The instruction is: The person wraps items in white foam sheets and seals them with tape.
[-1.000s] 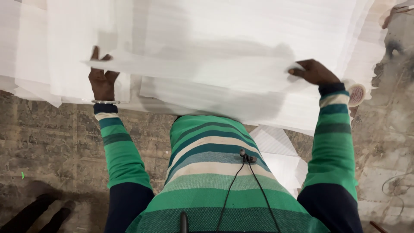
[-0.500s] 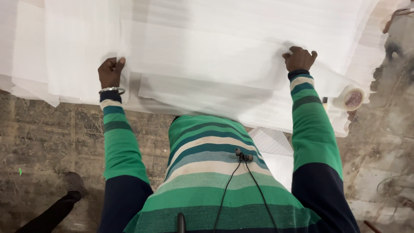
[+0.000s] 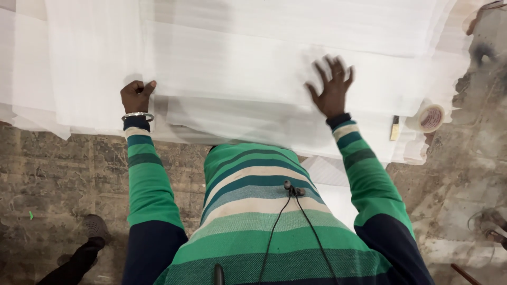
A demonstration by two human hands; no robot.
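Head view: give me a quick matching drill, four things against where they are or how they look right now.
Things:
1. left hand
2. right hand
3. tape roll
4. bangle

Places or states:
A. lying at the right edge of the white foam sheets
B. open, fingers spread over the sheets, blurred
C. closed in a fist on the sheet's near edge
D. silver, round the wrist above the striped cuff

Pairs: 1-C, 2-B, 3-A, 4-D
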